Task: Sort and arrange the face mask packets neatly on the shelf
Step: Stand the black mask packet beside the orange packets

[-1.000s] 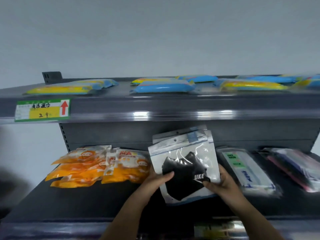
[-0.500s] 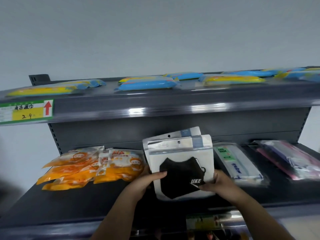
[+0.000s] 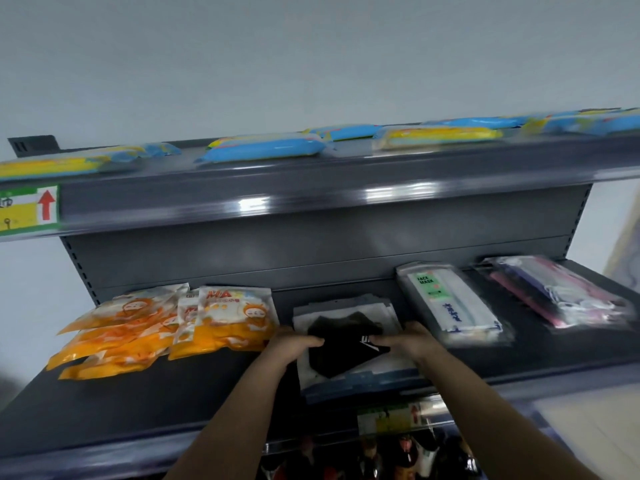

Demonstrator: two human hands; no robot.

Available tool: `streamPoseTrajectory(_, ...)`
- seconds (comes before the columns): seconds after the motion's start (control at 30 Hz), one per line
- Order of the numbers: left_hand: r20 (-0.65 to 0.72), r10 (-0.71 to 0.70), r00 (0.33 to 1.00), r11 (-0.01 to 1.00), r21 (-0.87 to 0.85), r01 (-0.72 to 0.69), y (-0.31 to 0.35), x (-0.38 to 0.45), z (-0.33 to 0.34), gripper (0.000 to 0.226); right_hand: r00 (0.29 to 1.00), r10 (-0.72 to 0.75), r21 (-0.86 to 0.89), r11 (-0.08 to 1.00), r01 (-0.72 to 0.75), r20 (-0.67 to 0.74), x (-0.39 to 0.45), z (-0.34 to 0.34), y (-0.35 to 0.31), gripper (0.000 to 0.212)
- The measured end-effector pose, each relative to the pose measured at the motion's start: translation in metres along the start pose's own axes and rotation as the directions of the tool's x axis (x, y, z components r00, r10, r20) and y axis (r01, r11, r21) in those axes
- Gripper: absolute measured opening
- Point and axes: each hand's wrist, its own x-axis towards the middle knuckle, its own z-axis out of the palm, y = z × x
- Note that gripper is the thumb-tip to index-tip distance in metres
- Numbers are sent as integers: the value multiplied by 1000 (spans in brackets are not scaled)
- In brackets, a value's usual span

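Both hands lie on a stack of black mask packets point(image 3: 349, 344) lying flat on the shelf point(image 3: 145, 403), midway along it and close to its front edge. The left hand point(image 3: 289, 342) and right hand point(image 3: 414, 339) seem to pinch the stack's sides, fingers curled over the top packet, though blur softens this. Orange packets point(image 3: 166, 327) lie toward the left edge; a white face mask packet point(image 3: 450, 306) and pink packets point(image 3: 554, 292) lie toward the right.

dark shelf point(image 3: 138, 403), orange packets point(image 3: 145, 334), black-mask packets point(image 3: 346, 344), white packet point(image 3: 450, 303), pink packets point(image 3: 561, 292)
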Motion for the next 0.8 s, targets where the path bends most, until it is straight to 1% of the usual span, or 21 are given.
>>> streamPoseTrajectory(0.07,3,-15,1000,998,-61,16,-3,-1,1,82,1000,-5,20,1000,5,1,-2,0,-2,95)
streamPoseTrajectory(0.1,3,-23,1000,994,-104,23,-5,-2,1,84,1000,-20,20,1000,20,12,-3,0,-3,86)
streamPoseTrajectory(0.13,3,-18,1000,988,-156,18,-6,-4,1,86,998,-51,19,999,51,24,-7,0,-5,71)
streamPoseTrajectory(0.17,-4,-2,1000,978,-207,1,-6,-6,1,87,995,-90,43,995,89,34,-9,0,-6,58)
streamPoseTrajectory(0.2,-25,38,999,965,-257,-43,-7,-8,2,84,989,-146,76,987,143,34,-10,-1,-7,50)
streamPoseTrajectory(0.23,-68,94,993,949,-297,-110,-7,-9,1,76,976,-214,119,971,209,29,-11,-1,-7,47)
streamPoseTrajectory(0.3,-155,243,957,890,-356,-284,-4,-12,-1,59,941,-338,198,924,328,14,-13,-1,-10,53)
streamPoseTrajectory(0.37,-214,356,909,832,-371,-413,1,-14,-4,58,906,-424,202,887,416,-2,-14,-1,-15,58)
streamPoseTrajectory(0.47,-283,422,861,775,-379,-505,6,-12,-9,62,866,-499,152,855,496,-20,-15,3,-27,68)
streamPoseTrajectory(0.53,-300,453,839,761,-360,-540,6,-13,-10,69,852,-524,114,846,521,-9,-14,7,-31,74)
streamPoseTrajectory(0.6,-287,461,840,772,-338,-539,3,-13,-8,75,843,-538,110,837,536,-15,-15,11,-32,78)
streamPoseTrajectory(0.7,-265,480,836,767,-336,-547,-1,-12,-3,75,828,-555,108,821,561,-87,-14,17,-28,82)
streamPoseTrajectory(0.8,-273,474,837,760,-355,-545,-2,-9,-1,78,823,-560,117,814,568,-96,-13,19,-28,82)
